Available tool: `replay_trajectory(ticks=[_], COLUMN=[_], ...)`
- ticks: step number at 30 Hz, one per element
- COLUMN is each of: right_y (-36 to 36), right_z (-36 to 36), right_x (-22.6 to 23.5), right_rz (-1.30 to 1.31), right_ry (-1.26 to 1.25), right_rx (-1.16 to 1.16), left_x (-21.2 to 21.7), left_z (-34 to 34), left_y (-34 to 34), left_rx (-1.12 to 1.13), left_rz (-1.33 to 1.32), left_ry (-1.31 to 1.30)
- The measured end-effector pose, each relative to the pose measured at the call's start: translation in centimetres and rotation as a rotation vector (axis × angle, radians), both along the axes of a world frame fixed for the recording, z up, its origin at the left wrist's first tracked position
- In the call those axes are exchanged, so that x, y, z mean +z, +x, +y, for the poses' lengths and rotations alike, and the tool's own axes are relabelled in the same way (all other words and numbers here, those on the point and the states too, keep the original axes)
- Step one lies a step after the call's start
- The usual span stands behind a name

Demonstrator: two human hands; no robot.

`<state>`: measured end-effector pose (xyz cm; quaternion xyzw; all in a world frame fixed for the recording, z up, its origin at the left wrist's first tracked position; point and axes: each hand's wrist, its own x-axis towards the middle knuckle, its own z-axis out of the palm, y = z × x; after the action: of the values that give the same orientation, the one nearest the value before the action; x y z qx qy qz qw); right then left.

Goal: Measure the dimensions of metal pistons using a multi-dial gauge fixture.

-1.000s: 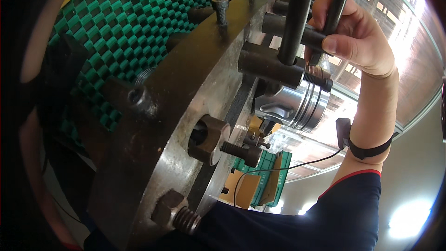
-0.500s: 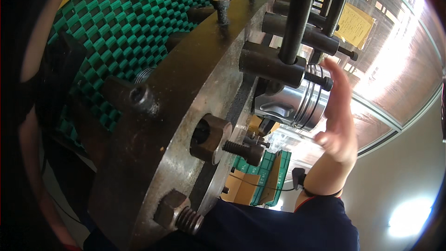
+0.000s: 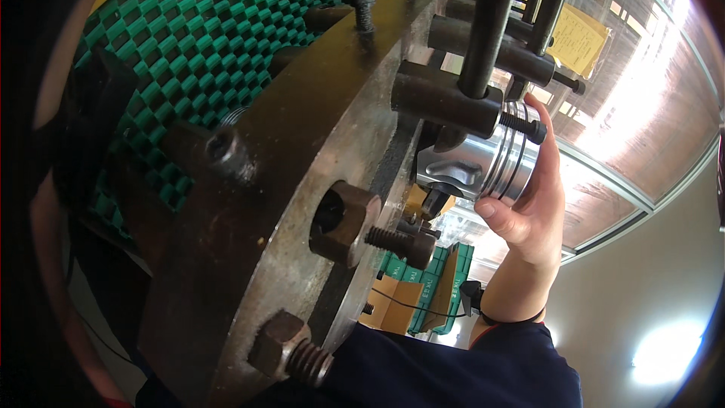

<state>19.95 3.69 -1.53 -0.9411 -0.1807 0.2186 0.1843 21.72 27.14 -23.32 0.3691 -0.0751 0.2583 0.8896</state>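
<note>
My right hand (image 3: pixel 532 208) cups a shiny grooved metal piston (image 3: pixel 483 166) that sticks out from behind a thick rusty steel plate (image 3: pixel 302 151). The thumb presses on the piston's lower rim and the fingers reach up along its far side. A dark sleeve and a black wristband (image 3: pixel 472 298) show below the hand. Just above the piston, a black rod (image 3: pixel 487 23) passes through a dark cylindrical clamp (image 3: pixel 442 98) with a threaded bolt end. My left hand is out of view.
The plate carries a hex bolt (image 3: pixel 291 347), a nut on a threaded stud (image 3: pixel 355 227) and a socket screw (image 3: pixel 362 4). A green checkered mat (image 3: pixel 204 38) lies behind it. A cardboard box and green crate (image 3: pixel 423 295) sit beyond, and a yellow sheet (image 3: pixel 578 38) hangs at upper right.
My right hand let go of the black rod clamp at the upper right, dropped down and now holds the shiny piston.
</note>
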Motion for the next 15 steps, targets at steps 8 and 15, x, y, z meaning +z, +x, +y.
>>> replay_trajectory(ticks=[8,15], right_y=[-0.08,-0.08], right_z=[0.23,0.18], right_x=[-0.11,-0.42], right_rz=[0.007,0.007], right_ry=[0.021,0.029], right_rx=[-0.065,-0.06], left_x=[-0.32,-0.72], left_z=[0.01,0.23], left_y=[0.16,0.16], left_rx=[-0.065,-0.12], left_rz=[-0.024,-0.041], left_ry=[-0.056,-0.104])
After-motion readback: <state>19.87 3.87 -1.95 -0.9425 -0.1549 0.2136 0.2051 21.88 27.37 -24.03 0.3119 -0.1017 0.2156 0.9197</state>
